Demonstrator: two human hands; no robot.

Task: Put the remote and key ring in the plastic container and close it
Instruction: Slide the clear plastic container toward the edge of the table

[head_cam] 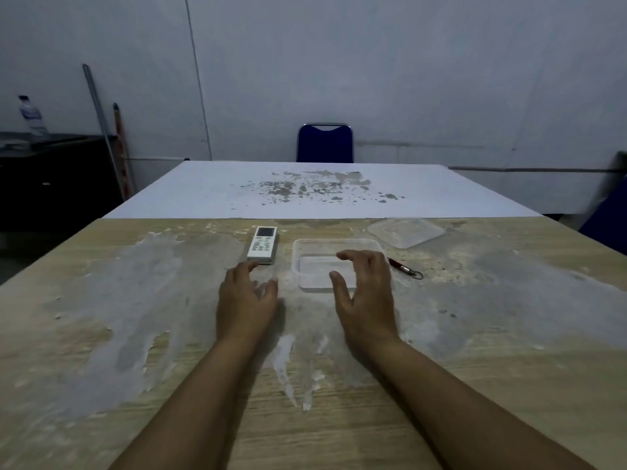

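Note:
A white remote point(262, 244) lies face up on the worn wooden table point(135, 317). To its right stands a clear plastic container point(315, 252), open and with nothing in it. The clear lid point(406, 232) rests apart at the back right. A key ring point(405, 268) with a dark red strap lies just right of the container. My left hand point(246, 300) hovers open just in front of the remote, fingertips near its near end. My right hand point(364, 293) is open over the container's near right part, hiding that corner.
A white table point(210, 191) with flaked paint adjoins the far edge of the wooden one. A blue chair point(325, 143) stands behind it. A dark cabinet point(57, 174) with a bottle point(32, 117) on it is at the far left.

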